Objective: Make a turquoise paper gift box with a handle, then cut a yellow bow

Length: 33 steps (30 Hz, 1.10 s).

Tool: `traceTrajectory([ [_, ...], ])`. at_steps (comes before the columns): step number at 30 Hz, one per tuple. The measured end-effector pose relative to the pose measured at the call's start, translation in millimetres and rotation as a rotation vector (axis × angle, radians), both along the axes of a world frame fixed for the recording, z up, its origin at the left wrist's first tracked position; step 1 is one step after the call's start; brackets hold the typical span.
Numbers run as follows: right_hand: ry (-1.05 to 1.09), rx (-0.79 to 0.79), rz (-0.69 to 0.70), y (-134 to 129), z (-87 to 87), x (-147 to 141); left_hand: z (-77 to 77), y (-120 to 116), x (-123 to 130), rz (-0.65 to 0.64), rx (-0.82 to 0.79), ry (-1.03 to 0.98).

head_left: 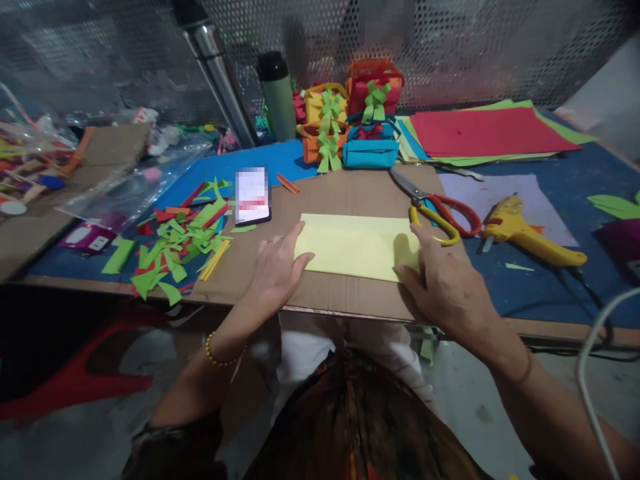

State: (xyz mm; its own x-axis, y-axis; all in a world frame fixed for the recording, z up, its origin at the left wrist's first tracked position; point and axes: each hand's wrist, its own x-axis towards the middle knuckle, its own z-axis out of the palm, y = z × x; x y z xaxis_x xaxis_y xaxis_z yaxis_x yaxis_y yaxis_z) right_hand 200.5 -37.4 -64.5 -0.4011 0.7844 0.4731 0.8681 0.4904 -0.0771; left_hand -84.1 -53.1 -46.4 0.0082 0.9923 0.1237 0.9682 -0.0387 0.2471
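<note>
A folded sheet of pale yellow paper (pixel 353 248) lies lengthwise on the brown cardboard (pixel 345 297) in front of me. At its left end, my left hand (pixel 281 267) grips the edge between thumb and fingers. My right hand (pixel 440 280) holds the opposite end the same way, thumb on the near corner and fingers at the far one. Just beyond my right hand rest scissors (pixel 425 199) with one red and one yellow handle. A yellow glue gun (pixel 535 233) lies farther right.
Green and red paper scraps (pixel 175 243) are heaped at the left, near a phone (pixel 253 195). Small paper bags with green bows (pixel 330 127) stand at the back beside a green bottle (pixel 278 97) and a steel flask (pixel 220 80). Coloured sheets (pixel 493 133) are stacked at back right.
</note>
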Motion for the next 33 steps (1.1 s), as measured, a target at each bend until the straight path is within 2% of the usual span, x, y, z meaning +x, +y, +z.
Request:
traceTrajectory([
  [7,-0.022,-0.029,-0.003,-2,3.3,0,2.1,-3,6,0.03,0.001,0.118],
  [12,-0.054,-0.011,-0.031,-4,5.8,1,-1.0,-7,10,0.041,0.145,0.228],
  [15,-0.088,0.03,-0.026,-6,4.3,2,-1.6,-9,12,-0.045,0.236,0.244],
  [19,-0.127,0.099,-0.014,-5,2.5,2,-7.1,-7,8,-0.237,0.331,0.233],
  [23,-0.159,0.146,-0.02,-8,7.6,0,-13.2,-1,0,-0.409,0.327,0.225],
  [26,-0.203,0.179,-0.05,-16,15.2,-7,-10.8,0,0,-0.441,0.322,0.206],
  [28,-0.178,0.207,0.032,-23,17.8,-16,-6.6,-1,2,-0.437,0.317,0.218],
  [31,-0.119,0.159,0.339,-32,13.3,-35,-2.4,-2,5,-0.424,0.313,0.238],
  [33,-0.12,0.084,0.475,-37,6.2,-47,-2.4,-2,5,-0.412,0.316,0.235],
])
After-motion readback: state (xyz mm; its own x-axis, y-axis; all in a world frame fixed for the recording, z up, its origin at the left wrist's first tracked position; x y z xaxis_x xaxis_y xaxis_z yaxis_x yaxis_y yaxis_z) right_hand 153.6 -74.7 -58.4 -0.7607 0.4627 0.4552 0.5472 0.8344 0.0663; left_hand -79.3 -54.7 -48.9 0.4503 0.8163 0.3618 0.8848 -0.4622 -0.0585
